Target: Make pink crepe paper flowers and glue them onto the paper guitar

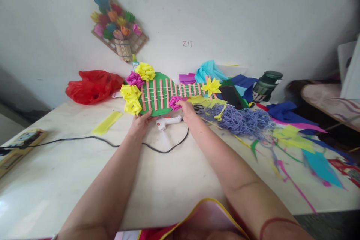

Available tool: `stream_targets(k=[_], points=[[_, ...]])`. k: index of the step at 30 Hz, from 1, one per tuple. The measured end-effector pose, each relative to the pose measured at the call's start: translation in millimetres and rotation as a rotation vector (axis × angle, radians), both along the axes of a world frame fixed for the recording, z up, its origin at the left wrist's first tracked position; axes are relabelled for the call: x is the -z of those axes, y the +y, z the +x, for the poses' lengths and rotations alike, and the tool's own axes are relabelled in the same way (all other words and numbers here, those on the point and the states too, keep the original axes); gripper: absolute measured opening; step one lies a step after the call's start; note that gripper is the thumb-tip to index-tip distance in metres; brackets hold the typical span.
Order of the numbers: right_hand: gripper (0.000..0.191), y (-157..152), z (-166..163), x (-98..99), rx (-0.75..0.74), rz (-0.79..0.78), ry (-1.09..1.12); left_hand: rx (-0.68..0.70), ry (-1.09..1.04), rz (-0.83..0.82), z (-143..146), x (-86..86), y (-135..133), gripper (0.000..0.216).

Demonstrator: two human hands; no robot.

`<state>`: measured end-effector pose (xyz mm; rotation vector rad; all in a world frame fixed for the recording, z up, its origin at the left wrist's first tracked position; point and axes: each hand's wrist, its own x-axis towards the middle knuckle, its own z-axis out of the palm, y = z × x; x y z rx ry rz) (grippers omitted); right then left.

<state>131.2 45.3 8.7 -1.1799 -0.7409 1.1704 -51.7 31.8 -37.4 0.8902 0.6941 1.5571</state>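
Note:
A green guitar-shaped craft [160,103] with pink strips, white strings and yellow and magenta paper flowers is tilted up above the table. My left hand [142,119] is closed on its lower left edge, thumb on the front and the other fingers mostly hidden. Pinched in my right hand [185,108] is a magenta paper flower [174,102], which lies against the guitar's lower right side; whether it is fixed there I cannot tell. Just below, a white glue gun [168,121] rests on the table between my hands, its black cord curving left.
A yellowish power strip [21,148] sits at the left edge. Red plastic [94,86] lies at the back left, a yellow paper strip [107,122] nearer. On the right are tangled purple yarn [242,118], paper scraps [323,167], a phone [231,95] and a dark green bottle [267,86].

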Motion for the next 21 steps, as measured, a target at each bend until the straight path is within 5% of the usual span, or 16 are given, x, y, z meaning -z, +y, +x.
stream_targets(k=[12, 21], points=[[0.013, 2.9, -1.4, 5.0, -0.012, 0.024, 0.014, -0.011, 0.007, -0.001, 1.9, -2.1, -1.3, 0.049], [0.014, 0.8, 3.8, 4.7, -0.152, 0.032, 0.053, -0.035, 0.021, 0.006, 0.5, -0.9, -0.3, 0.05]])
